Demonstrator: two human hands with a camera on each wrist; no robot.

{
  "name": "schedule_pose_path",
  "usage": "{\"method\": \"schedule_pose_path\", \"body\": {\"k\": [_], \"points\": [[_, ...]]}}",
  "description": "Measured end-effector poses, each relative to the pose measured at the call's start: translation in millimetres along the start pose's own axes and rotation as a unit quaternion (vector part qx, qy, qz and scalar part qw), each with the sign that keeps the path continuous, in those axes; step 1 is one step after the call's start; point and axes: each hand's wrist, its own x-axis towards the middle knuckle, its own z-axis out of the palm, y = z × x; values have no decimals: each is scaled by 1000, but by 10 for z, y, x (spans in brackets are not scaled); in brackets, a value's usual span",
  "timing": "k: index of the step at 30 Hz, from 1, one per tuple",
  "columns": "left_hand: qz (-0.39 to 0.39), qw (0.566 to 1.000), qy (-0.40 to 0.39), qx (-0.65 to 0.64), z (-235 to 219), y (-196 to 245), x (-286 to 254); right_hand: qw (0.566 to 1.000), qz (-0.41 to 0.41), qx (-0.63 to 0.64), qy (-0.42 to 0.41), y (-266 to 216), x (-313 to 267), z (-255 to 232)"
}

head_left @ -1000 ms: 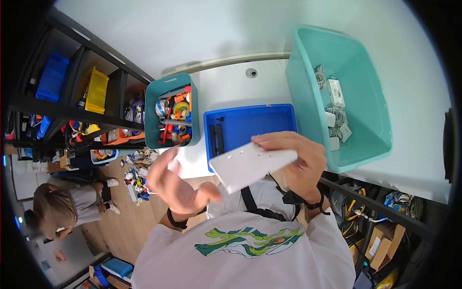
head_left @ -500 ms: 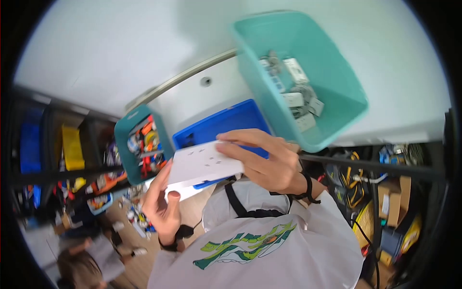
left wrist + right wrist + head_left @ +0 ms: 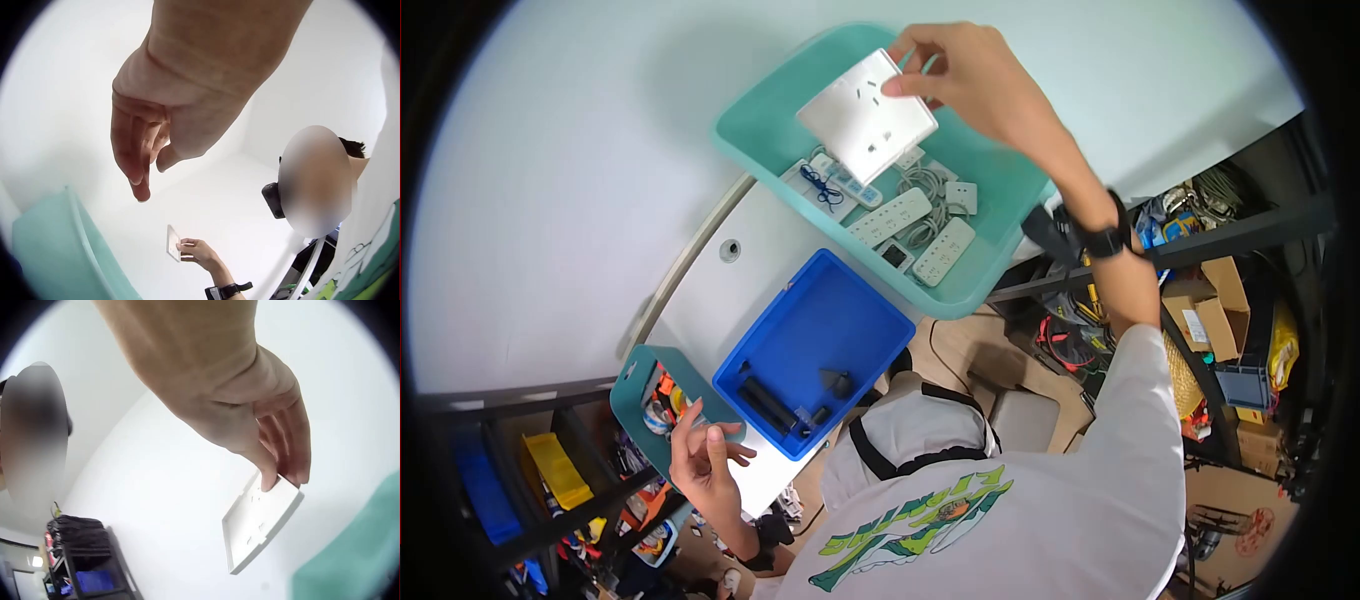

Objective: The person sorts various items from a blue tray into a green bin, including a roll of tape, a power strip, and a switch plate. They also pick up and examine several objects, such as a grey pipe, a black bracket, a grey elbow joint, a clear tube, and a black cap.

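My right hand pinches a white square wall socket plate at one edge, thumb on the slotted face. The plate is tilted over the large teal bin. In the right wrist view the socket plate shows a thin raised rim, with the thumb across its upper corner. Inside that bin lie white power strips, coiled grey cables and smaller white socket pieces. My left hand holds nothing; its fingers are loosely bent, overlapping the small teal bin in the head view.
A blue tray stands between the two bins, with black bars and small dark parts at its near end. A shelf with a yellow bin is at the left. At the right, a cardboard box sits behind a dark rail.
My left hand has come off the socket plate and moved down left. My right hand has carried the plate up over the large teal bin. The head view has turned toward that bin.
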Motion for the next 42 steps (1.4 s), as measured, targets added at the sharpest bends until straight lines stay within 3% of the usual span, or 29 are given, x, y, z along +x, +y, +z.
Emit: {"method": "schedule_pose_path", "body": {"k": [4, 6, 10, 12, 13, 15, 16, 18, 19, 21, 22, 25, 26, 27, 29, 30, 34, 36, 42], "points": [[-22, 999, -5, 22, 37, -47, 54, 995, 51, -21, -83, 800, 391, 175], [-28, 999, -1, 24, 69, -73, 57, 968, 74, -18, -237, 1113, 523, 340], [-54, 997, 29, 35, 175, -54, 42, 932, 96, -2, -350, 1611, 601, 900], [-87, 994, 53, 43, 219, -45, 26, 882, 79, -35, -463, 1805, 596, 1237], [-91, 993, 53, 47, 238, -54, 14, 881, 79, -31, -466, 1912, 558, 1435], [-99, 990, 71, 72, 286, -54, -16, 821, 53, -33, -568, 2094, 433, 1865], [-111, 986, 99, 77, 342, -35, -27, 821, 50, -28, -568, 2119, 370, 2052], [-122, 983, 108, 87, 370, -41, -46, 750, -3, -112, -652, 2157, 203, 2417], [-136, 980, 115, 93, 368, -48, -84, 747, -6, -109, -656, 2220, 111, 2587], [-142, 979, 117, 89, 355, -69, -137, 656, -84, -135, -738, 2345, -90, 2844], [-160, 975, 119, 94, 353, -58, -168, 631, -68, -142, -760, 2355, -195, 2884], [-188, 968, 131, 98, 357, -81, -232, 645, -67, -108, -754, 2416, -490, 2882], [-187, 970, 123, 94, 351, -112, -250, 615, -69, -108, -778, 2423, -546, 2902], [-186, 972, 116, 89, 344, -142, -268, 612, -71, -108, -780, 2439, -608, 2916], [-192, 969, 117, 99, 362, -163, -290, 659, -70, -98, -742, 2498, -730, 2914], [-192, 970, 117, 98, 388, -153, -293, 679, -127, -126, -712, 2697, -888, 3100], [-198, 970, 103, 102, 394, -172, -304, 688, -162, -128, -696, 2667, -952, 3109], [-206, 968, 91, 111, 408, -165, -337, 722, -187, -81, -661, 2770, -1025, 3202], [-203, 972, 73, 94, 405, -218, -346, 704, -122, -15, -700, 2753, -1049, 3270]]}}
